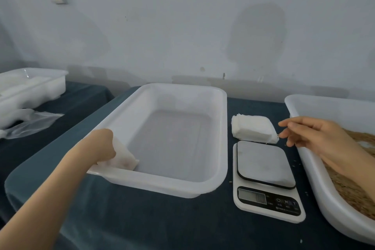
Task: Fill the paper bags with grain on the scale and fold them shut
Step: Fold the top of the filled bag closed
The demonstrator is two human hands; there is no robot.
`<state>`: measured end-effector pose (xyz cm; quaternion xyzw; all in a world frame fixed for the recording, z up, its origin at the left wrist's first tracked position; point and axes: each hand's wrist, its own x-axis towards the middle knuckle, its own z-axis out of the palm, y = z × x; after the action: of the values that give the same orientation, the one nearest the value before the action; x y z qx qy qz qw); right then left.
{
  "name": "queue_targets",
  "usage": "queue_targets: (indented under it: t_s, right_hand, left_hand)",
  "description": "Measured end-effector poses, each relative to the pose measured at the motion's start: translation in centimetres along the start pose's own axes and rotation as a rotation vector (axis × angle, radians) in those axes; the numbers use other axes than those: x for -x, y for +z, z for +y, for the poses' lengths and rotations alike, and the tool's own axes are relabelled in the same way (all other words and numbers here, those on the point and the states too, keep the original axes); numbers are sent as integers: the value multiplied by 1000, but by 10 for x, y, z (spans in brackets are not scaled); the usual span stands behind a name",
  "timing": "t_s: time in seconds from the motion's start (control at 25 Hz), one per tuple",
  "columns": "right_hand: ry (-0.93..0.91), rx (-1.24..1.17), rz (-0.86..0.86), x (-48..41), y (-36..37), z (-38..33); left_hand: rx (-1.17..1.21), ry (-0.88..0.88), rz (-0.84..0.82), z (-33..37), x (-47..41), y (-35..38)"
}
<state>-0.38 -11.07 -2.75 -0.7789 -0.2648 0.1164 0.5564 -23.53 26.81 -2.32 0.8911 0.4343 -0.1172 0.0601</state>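
My left hand [102, 146] grips a filled white paper bag [123, 158] at the near left corner inside the large white tray [182, 185]. A stack of flat white bags [252, 128] lies on the dark cloth behind the digital scale [265, 176], whose platform carries nothing. My right hand [312, 134] hovers with loose, straight fingers just right of that stack, the fingertips a little short of it. Its forearm crosses the white tub of brown grain [349, 189] on the right.
A second table at the left holds stacked clear plastic trays [30, 89] and a clear plastic bag [30, 122]. A few grains lie scattered on the dark cloth [162, 219] near the scale. The wall stands close behind the table.
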Motion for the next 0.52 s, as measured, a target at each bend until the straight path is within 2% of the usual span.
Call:
queue_targets:
  t_s: [0.12,0.24,0.32,0.44,0.52]
  right_hand:
    - [8,3,13,1,0,-2]
    - [15,10,57,2,1,-4]
    - [16,22,110,3,1,-5]
    - [17,15,227,2,-2,-5]
    - [38,3,294,0,-4,-5]
  left_hand:
    - [-68,-60,21,11,9,-3]
    - [-254,-16,269,42,23,-6]
    - [-164,150,380,76,33,-10]
    - [34,483,408,144,38,-11]
    - [31,680,411,197,35,-9]
